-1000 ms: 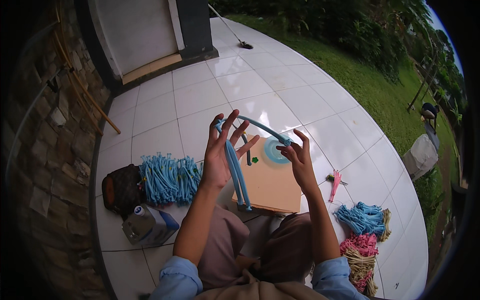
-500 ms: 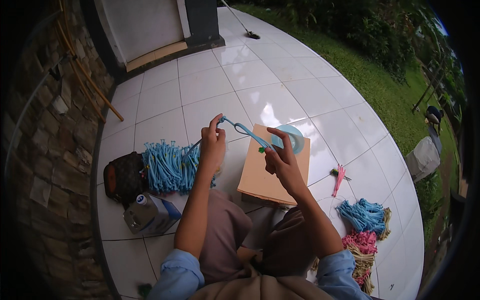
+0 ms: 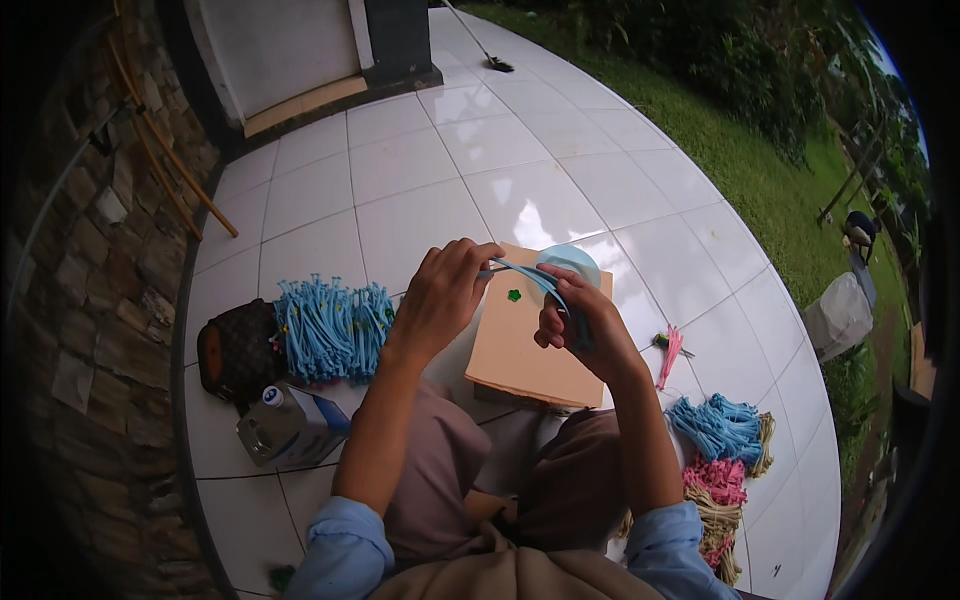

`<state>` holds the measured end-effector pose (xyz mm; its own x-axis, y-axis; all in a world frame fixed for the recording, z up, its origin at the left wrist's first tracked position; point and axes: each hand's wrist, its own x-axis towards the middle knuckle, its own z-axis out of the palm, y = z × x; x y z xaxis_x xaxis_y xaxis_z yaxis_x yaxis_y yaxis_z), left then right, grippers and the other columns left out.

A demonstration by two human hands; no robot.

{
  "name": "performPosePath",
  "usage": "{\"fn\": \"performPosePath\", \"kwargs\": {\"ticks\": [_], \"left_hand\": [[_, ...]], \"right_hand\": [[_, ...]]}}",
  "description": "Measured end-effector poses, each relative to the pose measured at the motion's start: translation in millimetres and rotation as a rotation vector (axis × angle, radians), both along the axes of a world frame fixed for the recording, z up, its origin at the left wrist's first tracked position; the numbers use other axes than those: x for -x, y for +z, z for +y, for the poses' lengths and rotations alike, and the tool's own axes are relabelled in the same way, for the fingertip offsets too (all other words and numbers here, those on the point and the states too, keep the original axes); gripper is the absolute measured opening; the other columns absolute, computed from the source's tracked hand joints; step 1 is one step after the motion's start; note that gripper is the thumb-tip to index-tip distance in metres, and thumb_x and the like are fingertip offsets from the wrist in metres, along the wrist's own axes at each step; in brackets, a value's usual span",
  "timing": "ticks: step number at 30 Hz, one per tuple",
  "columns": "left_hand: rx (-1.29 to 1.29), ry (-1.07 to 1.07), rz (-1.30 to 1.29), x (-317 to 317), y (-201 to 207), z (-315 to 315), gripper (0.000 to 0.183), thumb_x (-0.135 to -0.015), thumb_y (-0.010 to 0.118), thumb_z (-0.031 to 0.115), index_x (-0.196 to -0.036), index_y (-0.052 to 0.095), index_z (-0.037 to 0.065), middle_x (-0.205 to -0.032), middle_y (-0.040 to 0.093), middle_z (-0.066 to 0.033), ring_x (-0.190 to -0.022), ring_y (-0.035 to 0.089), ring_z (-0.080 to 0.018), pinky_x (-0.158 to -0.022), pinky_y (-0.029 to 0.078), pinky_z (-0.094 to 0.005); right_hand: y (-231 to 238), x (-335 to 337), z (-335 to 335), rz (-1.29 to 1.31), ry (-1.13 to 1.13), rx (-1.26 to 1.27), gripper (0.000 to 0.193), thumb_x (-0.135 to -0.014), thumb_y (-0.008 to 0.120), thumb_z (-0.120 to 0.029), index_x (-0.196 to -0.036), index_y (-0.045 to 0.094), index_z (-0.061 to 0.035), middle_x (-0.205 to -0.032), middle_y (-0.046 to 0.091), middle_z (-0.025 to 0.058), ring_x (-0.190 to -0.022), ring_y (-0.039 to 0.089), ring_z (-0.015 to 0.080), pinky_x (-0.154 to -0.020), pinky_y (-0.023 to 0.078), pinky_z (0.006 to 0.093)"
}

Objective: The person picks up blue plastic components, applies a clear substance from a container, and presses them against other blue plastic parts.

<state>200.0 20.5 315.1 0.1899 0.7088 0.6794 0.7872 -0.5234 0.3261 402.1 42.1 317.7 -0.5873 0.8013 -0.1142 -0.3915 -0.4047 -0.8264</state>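
From left hand [image 3: 440, 300], pinching blue cord [image 3: 522, 268], across to right hand [image 3: 597, 325], clasping the same cord: bowed lengthwise left to right above tan board [image 3: 530, 350], equally close to both.

A head-worn fisheye looks down from close above onto both hands [image 3: 444, 303]

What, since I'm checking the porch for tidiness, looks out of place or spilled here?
I see no spill. Slightly odd: a few pink cords lie apart from the pink bundle on the right, and one small green piece sits loose on the brown board.
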Motion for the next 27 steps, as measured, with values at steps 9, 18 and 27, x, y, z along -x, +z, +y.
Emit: {"fn": "performPosePath", "kwargs": {"ticks": [9, 18, 27], "left_hand": [[0.01, -0.032, -0.005, 15, -6, 0, 0.015, -0.081, 0.061, 0.007, -0.093, 0.052, 0.007, -0.077, 0.058, -0.0084, -0.068, 0.059, -0.0243, -0.058, 0.045, -0.0331], [0.214, 0.081, -0.333, -4, -16, 5, 0.014, -0.091, 0.049, 0.015, -0.085, 0.053, 0.003, -0.059, 0.054, -0.0112, -0.053, 0.056, -0.0235, -0.053, 0.043, -0.0315], [0.55, -0.14, -0.385, -1, -11, 0, 0.027, -0.094, 0.046, 0.023, -0.078, 0.049, 0.001, -0.05, 0.035, -0.003, -0.047, 0.032, -0.0101, -0.046, 0.032, -0.0263]], "right_hand": [[-13, -21, 20, -0.305, -0.076, -0.129, 0.045, -0.097, 0.035, -0.033, -0.125, 0.038, 0.001, -0.103, 0.057, 0.0191, -0.083, 0.061, 0.0238, -0.078, 0.049, 0.034], [-16, -9, 23, -0.124, -0.255, -0.306, 0.056, -0.091, 0.052, -0.024, -0.135, 0.025, -0.0011, -0.123, 0.048, 0.019, -0.104, 0.056, 0.0243, -0.087, 0.048, 0.0349], [-16, -5, 20, -0.149, -0.421, -0.477, 0.066, -0.081, 0.062, -0.004, -0.134, 0.024, -0.0058, -0.099, 0.058, 0.0131, -0.089, 0.058, 0.0177, -0.081, 0.048, 0.0314]]}}
